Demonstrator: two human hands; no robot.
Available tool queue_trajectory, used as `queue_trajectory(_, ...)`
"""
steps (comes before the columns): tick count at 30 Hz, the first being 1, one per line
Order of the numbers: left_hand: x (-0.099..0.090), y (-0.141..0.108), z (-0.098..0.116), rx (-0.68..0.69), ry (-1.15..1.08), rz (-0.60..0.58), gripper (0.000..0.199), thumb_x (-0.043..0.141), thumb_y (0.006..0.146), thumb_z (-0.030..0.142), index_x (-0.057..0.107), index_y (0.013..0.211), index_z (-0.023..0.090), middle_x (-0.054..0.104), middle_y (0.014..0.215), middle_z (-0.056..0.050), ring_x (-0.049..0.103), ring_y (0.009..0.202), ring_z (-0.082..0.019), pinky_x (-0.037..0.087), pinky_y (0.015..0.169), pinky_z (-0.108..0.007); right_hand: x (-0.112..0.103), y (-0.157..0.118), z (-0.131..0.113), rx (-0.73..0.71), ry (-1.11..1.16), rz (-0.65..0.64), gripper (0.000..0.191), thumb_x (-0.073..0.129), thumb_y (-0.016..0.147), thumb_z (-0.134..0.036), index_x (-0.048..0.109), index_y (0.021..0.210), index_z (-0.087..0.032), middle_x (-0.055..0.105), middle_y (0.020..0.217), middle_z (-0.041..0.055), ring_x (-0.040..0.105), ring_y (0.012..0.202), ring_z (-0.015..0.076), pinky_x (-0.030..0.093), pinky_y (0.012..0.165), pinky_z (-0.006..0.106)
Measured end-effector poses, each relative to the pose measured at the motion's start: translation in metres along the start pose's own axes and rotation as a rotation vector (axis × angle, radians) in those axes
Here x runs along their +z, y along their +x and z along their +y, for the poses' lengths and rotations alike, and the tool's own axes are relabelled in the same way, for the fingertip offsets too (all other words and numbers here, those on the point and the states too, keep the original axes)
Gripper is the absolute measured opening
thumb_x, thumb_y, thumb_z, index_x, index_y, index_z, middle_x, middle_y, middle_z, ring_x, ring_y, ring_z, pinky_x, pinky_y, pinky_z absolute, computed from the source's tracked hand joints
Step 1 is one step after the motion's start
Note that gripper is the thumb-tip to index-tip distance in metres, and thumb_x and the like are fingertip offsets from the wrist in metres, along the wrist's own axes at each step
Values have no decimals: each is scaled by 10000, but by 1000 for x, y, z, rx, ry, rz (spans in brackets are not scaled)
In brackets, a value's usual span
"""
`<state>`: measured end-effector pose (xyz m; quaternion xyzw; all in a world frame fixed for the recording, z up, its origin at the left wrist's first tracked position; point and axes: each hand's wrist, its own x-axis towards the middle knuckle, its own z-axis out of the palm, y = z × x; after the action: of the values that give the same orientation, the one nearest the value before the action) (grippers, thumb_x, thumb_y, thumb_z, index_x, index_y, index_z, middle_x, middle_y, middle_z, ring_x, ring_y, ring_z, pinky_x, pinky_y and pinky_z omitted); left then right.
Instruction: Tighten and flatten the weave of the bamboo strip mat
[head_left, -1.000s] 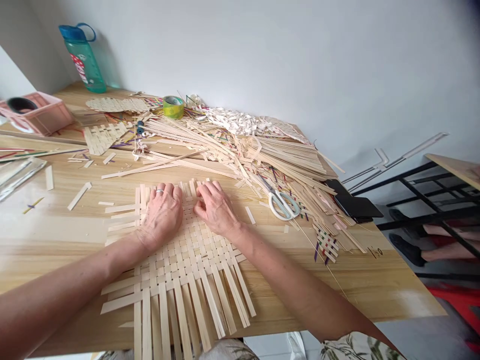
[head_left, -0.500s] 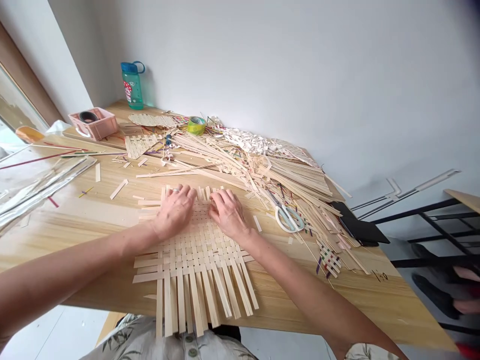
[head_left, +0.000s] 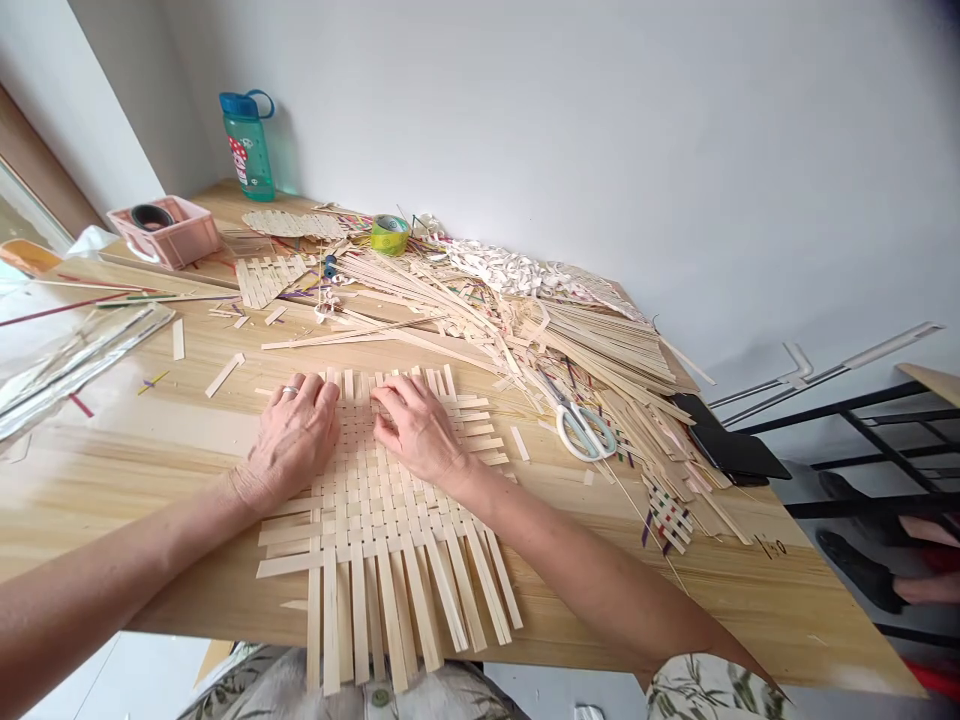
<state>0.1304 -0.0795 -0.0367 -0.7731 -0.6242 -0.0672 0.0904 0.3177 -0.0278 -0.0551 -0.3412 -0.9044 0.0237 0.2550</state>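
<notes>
A flat woven mat of pale bamboo strips (head_left: 382, 510) lies on the wooden table (head_left: 750, 580) in front of me, its loose strip ends fanning over the near edge. My left hand (head_left: 292, 440), with a ring on one finger, presses flat on the mat's far left part. My right hand (head_left: 416, 430) rests on the far middle of the weave, fingers curled and pinching at a strip there. The two hands are a few centimetres apart.
A big heap of loose bamboo strips (head_left: 525, 320) covers the table behind the mat. White-handled scissors (head_left: 581, 425) lie to the right. A green tape roll (head_left: 390, 235), a teal bottle (head_left: 247, 145) and a pink basket (head_left: 169, 230) stand at the back left. A black phone (head_left: 731, 445) lies far right.
Both hands have shifted left along the mat's far edge, and the strip ends to the right of my right hand now show. The camera view has swung slightly.
</notes>
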Motion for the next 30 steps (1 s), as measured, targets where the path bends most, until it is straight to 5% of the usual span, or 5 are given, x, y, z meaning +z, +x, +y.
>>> queue_trajectory(21,-5,4,5,-18,-82,-40,221,428,873,101,555,938,270,588,980,-132,528,969,-331,518,783,-465,5,2,-3,77,50,-7,189,516,804,-48,583,920,-181,603,979,92,515,953,261,475,853,394)
queue_trajectory(30,1,9,1,-9,-106,-45,164,441,850,90,542,926,194,584,975,-149,510,956,-319,501,797,-432,8,0,-3,76,67,14,199,485,804,-38,568,930,-167,572,974,102,505,929,253,492,822,381)
